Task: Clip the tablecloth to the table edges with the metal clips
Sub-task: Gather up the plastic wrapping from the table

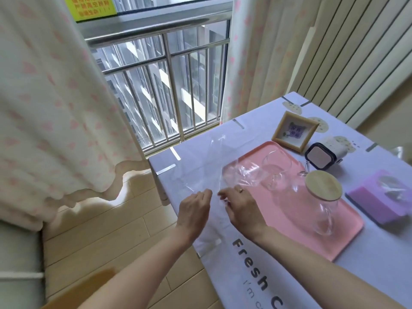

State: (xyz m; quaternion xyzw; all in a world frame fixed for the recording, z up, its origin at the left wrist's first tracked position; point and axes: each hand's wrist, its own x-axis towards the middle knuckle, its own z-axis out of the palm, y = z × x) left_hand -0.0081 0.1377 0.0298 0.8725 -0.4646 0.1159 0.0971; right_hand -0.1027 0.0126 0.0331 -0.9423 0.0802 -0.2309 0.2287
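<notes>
A pale lilac tablecloth [263, 259] printed with dark letters covers the table. Metal clips sit on its edges: one on the left edge near the corner [166, 169], one on the far edge by the corner [175, 153], another further along [238, 123]. A clear plastic bag [214, 170] lies crumpled across the near-left part of the table and over the tray. My left hand [194, 209] and my right hand [239, 205] both pinch the bag's near edge, close together by the table's left edge. A ring shows on my right hand.
A pink tray [316, 239] holds a glass jar with a wooden lid [323, 192] and a glass cup [277, 166]. Behind stand a framed picture [292, 132], a small box-shaped device [321, 156] and a purple box [379, 197]. A railed window [165, 90], curtains and wooden floor lie to the left.
</notes>
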